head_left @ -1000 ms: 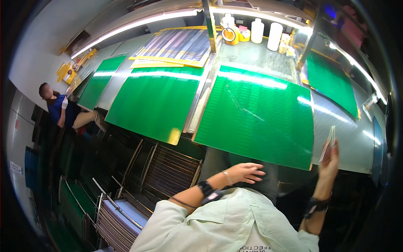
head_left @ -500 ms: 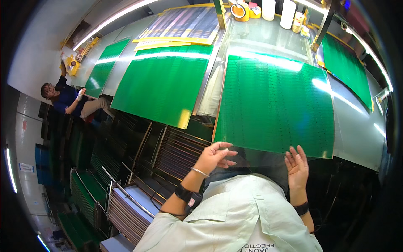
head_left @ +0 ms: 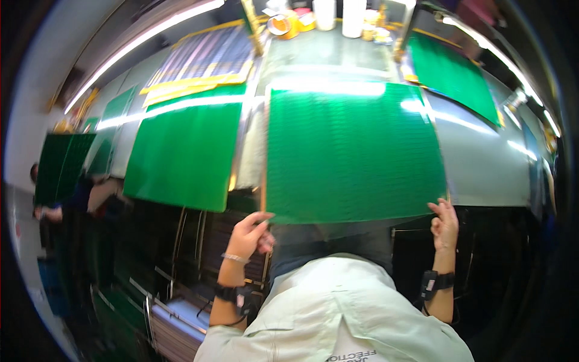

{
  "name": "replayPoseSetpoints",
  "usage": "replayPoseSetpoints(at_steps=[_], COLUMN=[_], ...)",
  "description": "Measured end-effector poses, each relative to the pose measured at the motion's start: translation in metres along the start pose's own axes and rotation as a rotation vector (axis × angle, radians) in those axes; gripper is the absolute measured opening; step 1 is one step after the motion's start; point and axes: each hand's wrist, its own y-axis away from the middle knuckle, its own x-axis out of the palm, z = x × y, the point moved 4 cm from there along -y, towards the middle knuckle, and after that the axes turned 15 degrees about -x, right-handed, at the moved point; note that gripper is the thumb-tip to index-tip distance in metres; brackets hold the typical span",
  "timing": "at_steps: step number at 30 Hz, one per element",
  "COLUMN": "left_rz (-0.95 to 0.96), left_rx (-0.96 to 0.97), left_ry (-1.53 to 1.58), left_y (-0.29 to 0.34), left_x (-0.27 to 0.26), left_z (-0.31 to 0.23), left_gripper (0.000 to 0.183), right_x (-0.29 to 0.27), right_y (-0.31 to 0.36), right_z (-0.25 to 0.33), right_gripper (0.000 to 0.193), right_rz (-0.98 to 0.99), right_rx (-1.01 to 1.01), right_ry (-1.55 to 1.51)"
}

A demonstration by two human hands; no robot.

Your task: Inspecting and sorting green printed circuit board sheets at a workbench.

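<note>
The left hand [head_left: 246,235] has its fingertips at the near left corner of a glossy green panel [head_left: 353,151] and the right hand [head_left: 445,226] at its near right corner, with another green panel [head_left: 181,154] left of it and white bottles [head_left: 353,18] beyond its far edge.

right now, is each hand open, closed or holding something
Left hand: partly curled at the green panel near its left corner; grip cannot be told.
Right hand: partly curled by its right corner; grip cannot be told.
</note>
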Motion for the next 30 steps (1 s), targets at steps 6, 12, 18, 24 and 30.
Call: replayPoseSetpoints(at_steps=[6,12,18,24,30], left_rz=[0.001,-0.066,-0.394,-0.652,-0.835], left_rx=[-0.04,0.025,0.403,0.845,1.264], left_ry=[-0.094,0.024,-0.225,-0.692,-1.066], left_y=[0.006,0.006,0.023,0.067,0.123], left_x=[-0.008,0.004,-0.013,-0.041,-0.035], left_z=[-0.006,-0.011,-0.055,-0.158,-0.242], left_gripper=[0.025,0.028,0.022,0.017,0.028], right_x=[-0.009,0.007,0.02,0.08,0.231], right_y=[-0.006,0.005,-0.011,-0.069,-0.038], right_z=[0.006,0.016,0.037,0.18,0.317], right_gripper=[0.019,0.014,0.032,0.071,0.081], right_rz=[0.049,0.119,0.261,0.234,0.23], right_rx=[-0.055,-0.185,-0.12,-1.188,-1.94], right_ry=[0.103,0.194,0.378,0.903,1.06])
